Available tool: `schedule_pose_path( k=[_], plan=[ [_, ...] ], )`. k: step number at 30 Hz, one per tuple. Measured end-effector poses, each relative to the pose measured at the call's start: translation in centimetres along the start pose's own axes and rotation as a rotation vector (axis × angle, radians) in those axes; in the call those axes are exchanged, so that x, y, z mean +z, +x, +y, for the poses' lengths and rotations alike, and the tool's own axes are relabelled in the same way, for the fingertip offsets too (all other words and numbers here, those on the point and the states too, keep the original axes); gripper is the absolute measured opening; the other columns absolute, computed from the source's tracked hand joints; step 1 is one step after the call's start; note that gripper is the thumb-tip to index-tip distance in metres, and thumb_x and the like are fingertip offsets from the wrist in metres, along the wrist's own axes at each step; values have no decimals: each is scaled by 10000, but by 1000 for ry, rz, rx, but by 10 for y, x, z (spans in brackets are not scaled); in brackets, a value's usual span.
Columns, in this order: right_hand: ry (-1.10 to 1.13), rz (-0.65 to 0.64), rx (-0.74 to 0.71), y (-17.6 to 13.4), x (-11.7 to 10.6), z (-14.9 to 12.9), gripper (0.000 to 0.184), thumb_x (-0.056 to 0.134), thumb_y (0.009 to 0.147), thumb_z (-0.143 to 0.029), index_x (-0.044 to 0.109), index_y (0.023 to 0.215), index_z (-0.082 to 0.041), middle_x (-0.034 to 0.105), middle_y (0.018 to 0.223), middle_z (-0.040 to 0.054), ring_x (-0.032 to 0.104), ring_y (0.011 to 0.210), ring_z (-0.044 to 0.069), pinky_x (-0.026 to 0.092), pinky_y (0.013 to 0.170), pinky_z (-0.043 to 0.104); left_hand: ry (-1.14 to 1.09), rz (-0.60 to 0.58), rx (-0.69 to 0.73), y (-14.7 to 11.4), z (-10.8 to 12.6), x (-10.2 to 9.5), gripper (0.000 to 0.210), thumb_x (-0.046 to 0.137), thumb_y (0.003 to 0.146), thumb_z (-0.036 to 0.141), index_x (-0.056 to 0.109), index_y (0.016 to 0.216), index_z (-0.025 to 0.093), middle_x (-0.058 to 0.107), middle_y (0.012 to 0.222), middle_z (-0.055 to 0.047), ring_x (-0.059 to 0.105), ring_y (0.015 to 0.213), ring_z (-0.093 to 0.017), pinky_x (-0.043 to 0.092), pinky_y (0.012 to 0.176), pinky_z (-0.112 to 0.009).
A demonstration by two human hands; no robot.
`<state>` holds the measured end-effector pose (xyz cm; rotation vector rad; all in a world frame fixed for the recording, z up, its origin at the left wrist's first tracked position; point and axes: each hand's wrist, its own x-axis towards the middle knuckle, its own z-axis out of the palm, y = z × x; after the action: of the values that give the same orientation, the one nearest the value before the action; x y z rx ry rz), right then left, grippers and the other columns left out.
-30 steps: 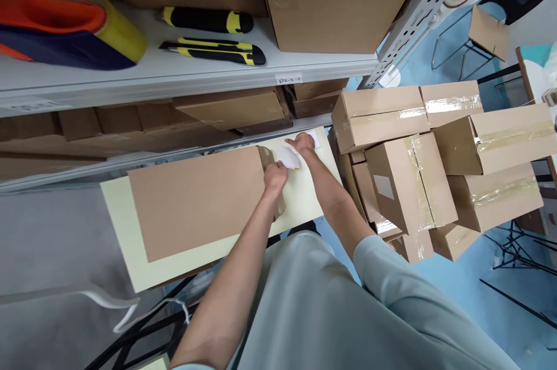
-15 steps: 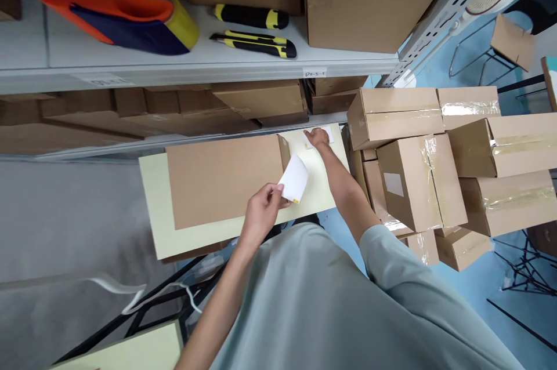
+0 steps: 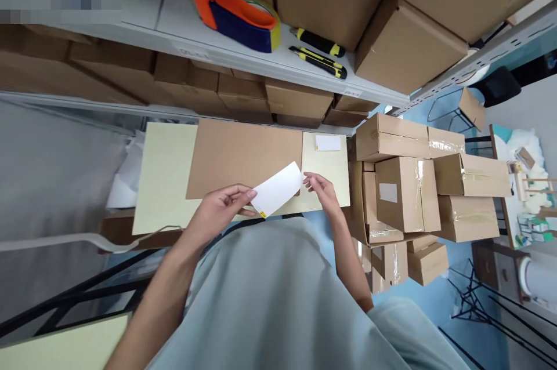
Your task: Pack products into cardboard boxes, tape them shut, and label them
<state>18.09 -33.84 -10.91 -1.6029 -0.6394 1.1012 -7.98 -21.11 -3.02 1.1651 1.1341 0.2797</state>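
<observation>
The left hand (image 3: pixel 215 210) has its fingers (image 3: pixel 249 195) clamped on one end of a white sheet (image 3: pixel 277 190), the thumb lying on top. The sheet runs from these fingers up and to the right, held in front of the person's body, with a small yellow patch (image 3: pixel 263 214) at the corner nearest the left thumb. Just beyond the sheet's far end is the right hand (image 3: pixel 322 191), its fingers a little bent and apart, right beside the paper's edge; whether they touch it I cannot tell.

Past both sets of fingers, a brown carton (image 3: pixel 243 152) lies on the pale yellow table (image 3: pixel 167 167), and in this view the sheet overlaps its near right part. A second, smaller white slip (image 3: pixel 328 143) lies flat on the table, straight ahead of the right fingers and near the table's far edge.

To the right of the right fingers, well apart from them, stands a pile of taped cartons (image 3: pixel 407 184), one with a white label (image 3: pixel 388 192). Farther ahead of the hands is a grey shelf (image 3: pixel 178 10). On it, ahead of the sheet, lie an orange and blue tape dispenser (image 3: pixel 243 25) and, to its right, two black and yellow cutters (image 3: pixel 321 62) side by side. More brown boxes (image 3: pixel 300 96) stand below the shelf.
</observation>
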Motion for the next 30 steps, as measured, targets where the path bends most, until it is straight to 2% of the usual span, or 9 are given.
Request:
schedule_pose_path(
  k=[2,6,9,14,21,30],
  plan=[
    [69,0,3,-24,19,-10,501,848,849,-717,828,1014,-244,806,922,53,736,836,210,616,808,350,-1,-25,23,3,-2,-13,749,887,581,934,792,821,232,844,875,-96,797,716,-273,741,748,-428],
    [35,132,-82,-41,50,-35,379,888,836,-608,767,811,-250,742,820,30,689,766,201,606,774,360,25,18,93,13,-13,-34,732,863,591,934,784,792,234,816,792,-89,767,695,-245,709,690,-366],
    [-58,193,-156,-47,72,-55,344,872,853,-576,764,821,-251,744,873,35,683,794,200,607,775,359,26,64,132,17,-24,-46,671,839,650,890,786,813,242,793,730,-80,756,680,-243,686,653,-354],
    [-145,252,-247,-56,105,-79,322,835,898,-554,751,829,-250,729,878,36,691,848,207,616,813,360,-40,106,163,11,-33,-65,530,840,707,750,775,839,241,784,715,-65,754,683,-241,683,681,-357],
    [-181,231,-276,-64,143,-96,309,832,898,-533,731,814,-253,714,869,32,688,837,207,617,814,368,-32,116,228,-8,-34,-104,393,788,775,629,766,844,242,762,717,-54,738,686,-227,673,711,-351],
    [-204,201,-300,-69,188,-107,300,850,889,-527,743,804,-260,710,845,28,688,825,216,618,812,380,-52,98,272,-25,-36,-144,463,793,807,691,746,836,232,768,734,-65,765,728,-244,680,716,-365]
  ],
)
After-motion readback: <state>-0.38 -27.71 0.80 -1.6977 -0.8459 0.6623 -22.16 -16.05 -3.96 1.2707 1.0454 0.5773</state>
